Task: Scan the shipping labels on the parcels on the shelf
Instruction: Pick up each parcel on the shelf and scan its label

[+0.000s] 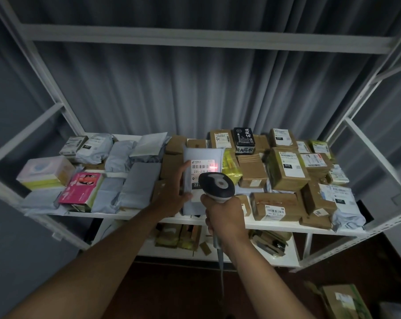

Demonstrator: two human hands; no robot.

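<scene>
Left hand (171, 192) holds a pale grey poly mailer parcel (203, 180) upright over the white metal shelf (148, 215), long axis vertical, white shipping label (203, 169) facing the camera, while right hand (226, 217) grips a grey-white handheld barcode scanner (216, 186) pointing away at the label, red light spot (213, 167) on its barcode.

scanner (216, 186) before parcel (203, 162) — on shelf (275, 225)

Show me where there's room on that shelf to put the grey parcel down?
Hardly anywhere. The shelf shows only a thin bare strip along its front edge, between the grey bags and the brown boxes. The right half is stacked with boxes, the left packed with bags. The left hand holds the grey parcel.
</scene>
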